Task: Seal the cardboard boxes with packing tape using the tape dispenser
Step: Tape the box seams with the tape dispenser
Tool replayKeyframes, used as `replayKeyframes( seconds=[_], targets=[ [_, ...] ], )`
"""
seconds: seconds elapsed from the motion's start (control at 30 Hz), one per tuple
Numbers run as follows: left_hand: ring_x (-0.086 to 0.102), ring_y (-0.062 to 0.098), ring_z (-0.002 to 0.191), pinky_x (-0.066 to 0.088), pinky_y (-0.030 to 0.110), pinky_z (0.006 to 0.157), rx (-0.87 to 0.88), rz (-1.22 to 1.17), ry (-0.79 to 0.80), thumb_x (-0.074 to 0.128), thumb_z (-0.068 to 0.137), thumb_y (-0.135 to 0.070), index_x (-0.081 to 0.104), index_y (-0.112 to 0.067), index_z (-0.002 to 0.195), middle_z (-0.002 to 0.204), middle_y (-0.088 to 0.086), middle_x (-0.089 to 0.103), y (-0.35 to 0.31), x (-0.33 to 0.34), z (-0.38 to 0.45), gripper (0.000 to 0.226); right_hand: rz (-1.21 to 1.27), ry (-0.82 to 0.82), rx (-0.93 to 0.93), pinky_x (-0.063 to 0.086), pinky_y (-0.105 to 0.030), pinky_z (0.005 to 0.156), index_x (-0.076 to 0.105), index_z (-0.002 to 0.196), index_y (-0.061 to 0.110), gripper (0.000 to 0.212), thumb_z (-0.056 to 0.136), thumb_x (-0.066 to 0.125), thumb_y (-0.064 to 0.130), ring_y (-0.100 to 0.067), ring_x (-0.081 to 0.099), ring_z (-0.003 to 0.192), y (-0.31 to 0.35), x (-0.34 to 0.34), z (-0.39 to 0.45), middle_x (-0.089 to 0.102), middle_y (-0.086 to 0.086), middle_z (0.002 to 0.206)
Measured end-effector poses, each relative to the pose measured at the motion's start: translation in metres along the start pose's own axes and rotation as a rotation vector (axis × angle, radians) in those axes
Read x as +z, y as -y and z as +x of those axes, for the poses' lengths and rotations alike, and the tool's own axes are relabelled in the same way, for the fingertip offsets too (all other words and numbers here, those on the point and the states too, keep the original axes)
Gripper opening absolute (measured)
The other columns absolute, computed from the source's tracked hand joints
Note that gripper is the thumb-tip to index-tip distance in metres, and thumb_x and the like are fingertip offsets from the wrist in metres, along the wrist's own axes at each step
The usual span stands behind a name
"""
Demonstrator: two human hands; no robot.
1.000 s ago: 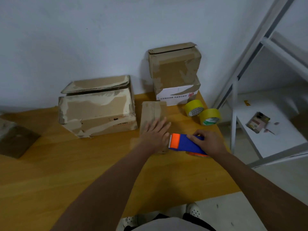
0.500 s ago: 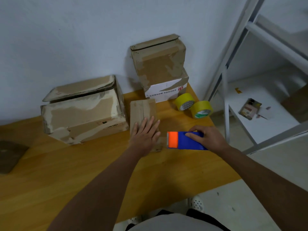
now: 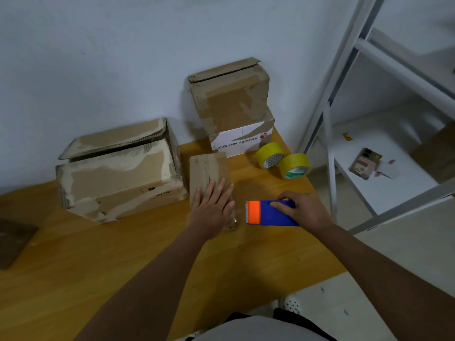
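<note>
Pinning the small box flat-fingered, the left hand steadies it while the right hand grips the tape dispenser beside it.

— What sort of place is this?
— A makeshift packing corner in a plain room. Worn cardboard boxes crowd a wooden table against a bare white wall.
— Anything else?
— Yellow tape rolls on the table; a white metal shelving rack just right of it.
</note>
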State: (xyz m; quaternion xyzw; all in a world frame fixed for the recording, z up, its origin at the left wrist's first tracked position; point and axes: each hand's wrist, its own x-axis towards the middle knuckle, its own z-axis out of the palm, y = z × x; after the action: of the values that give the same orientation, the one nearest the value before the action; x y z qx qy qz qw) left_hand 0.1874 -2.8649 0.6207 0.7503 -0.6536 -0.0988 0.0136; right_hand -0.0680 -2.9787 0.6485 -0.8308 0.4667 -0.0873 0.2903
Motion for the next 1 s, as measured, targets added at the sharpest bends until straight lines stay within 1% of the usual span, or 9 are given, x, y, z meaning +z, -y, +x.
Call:
replayKeyframes(
  seconds=[0.13,0.33,0.47,0.57,0.63,0.73,0.83,0.93,1.0],
  targets=[
    [-0.021,0.013,0.149,-0.009,0.046,0.121,0.002,-0.013,-0.012,-0.009,0.095,-0.059,-0.006,-0.037,0.155,0.165,-0.008,-0.013,0.000,0.001,0.001,0.065,-0.026,-0.015,0.071,0.054,-0.036,0.063,0.068,0.106,0.031,0.038,0.087,0.054,0.062,-0.015,0.064,0.077,0.005,0.011,0.006,0.071,0.000,0.088],
    [-0.019,0.015,0.150,-0.006,0.047,0.122,0.000,0.016,-0.023,-0.010,0.095,-0.058,-0.005,-0.035,0.156,0.165,-0.008,-0.012,0.001,0.004,0.001,0.065,-0.024,-0.081,0.157,0.047,-0.033,0.055,0.068,0.101,0.028,0.039,0.087,0.054,0.062,-0.021,0.063,0.075,0.009,0.032,0.012,0.069,-0.004,0.084],
    [-0.018,0.016,0.150,-0.008,0.046,0.121,0.019,0.031,-0.035,-0.009,0.096,-0.057,-0.003,-0.033,0.157,0.165,-0.006,-0.010,0.000,0.003,-0.002,0.065,-0.109,-0.177,0.374,0.046,-0.034,0.059,0.066,0.103,0.016,0.043,0.093,0.052,0.055,-0.026,0.061,0.073,-0.021,0.016,0.016,0.066,-0.011,0.082],
    [-0.020,0.016,0.150,-0.009,0.047,0.121,0.010,0.016,-0.039,-0.010,0.096,-0.056,-0.002,-0.033,0.157,0.165,-0.007,-0.010,-0.001,0.004,-0.001,0.066,-0.045,-0.312,0.355,0.040,-0.031,0.052,0.064,0.107,0.015,0.042,0.094,0.050,0.052,-0.024,0.056,0.067,-0.029,0.014,0.013,0.066,-0.012,0.080],
    [-0.021,0.015,0.149,-0.009,0.046,0.121,0.011,0.013,-0.035,-0.010,0.097,-0.057,-0.001,-0.034,0.157,0.165,-0.008,-0.011,-0.001,0.004,-0.001,0.065,-0.040,-0.322,0.310,0.046,-0.037,0.061,0.059,0.120,0.014,0.041,0.098,0.047,0.047,-0.028,0.060,0.080,-0.020,0.029,0.014,0.067,-0.014,0.092],
    [-0.023,0.014,0.149,-0.009,0.047,0.121,0.016,0.010,-0.022,-0.009,0.097,-0.056,-0.004,-0.034,0.157,0.165,-0.008,-0.013,0.001,0.003,-0.002,0.064,-0.114,-0.132,0.300,0.043,-0.045,0.091,0.043,0.139,0.015,0.041,0.101,0.045,0.033,-0.032,0.054,0.114,0.000,0.063,0.013,0.058,-0.013,0.126],
    [-0.022,0.014,0.149,-0.007,0.048,0.122,0.010,0.007,-0.012,-0.008,0.097,-0.056,-0.003,-0.034,0.157,0.165,-0.008,-0.012,0.000,0.002,-0.001,0.064,-0.088,-0.035,0.320,0.043,-0.047,0.094,0.041,0.141,0.020,0.046,0.097,0.053,0.030,-0.032,0.048,0.117,0.012,0.081,0.006,0.050,-0.011,0.130],
    [-0.019,0.015,0.150,-0.007,0.047,0.121,0.009,0.015,-0.016,-0.007,0.097,-0.056,0.000,-0.034,0.157,0.165,-0.008,-0.010,0.000,0.002,-0.001,0.064,0.120,-0.200,0.207,0.041,-0.040,0.097,0.053,0.133,0.012,0.035,0.100,0.051,0.023,-0.029,0.050,0.116,0.027,0.083,0.002,0.053,-0.013,0.127],
    [-0.015,0.016,0.151,-0.005,0.047,0.121,0.011,0.013,-0.022,-0.007,0.097,-0.055,0.001,-0.034,0.157,0.165,-0.008,-0.009,-0.001,0.001,-0.002,0.065,0.548,-0.146,0.262,0.039,-0.035,0.103,0.055,0.133,0.008,0.033,0.103,0.045,0.019,-0.025,0.052,0.122,0.049,0.081,0.005,0.056,-0.011,0.131]
  ],
)
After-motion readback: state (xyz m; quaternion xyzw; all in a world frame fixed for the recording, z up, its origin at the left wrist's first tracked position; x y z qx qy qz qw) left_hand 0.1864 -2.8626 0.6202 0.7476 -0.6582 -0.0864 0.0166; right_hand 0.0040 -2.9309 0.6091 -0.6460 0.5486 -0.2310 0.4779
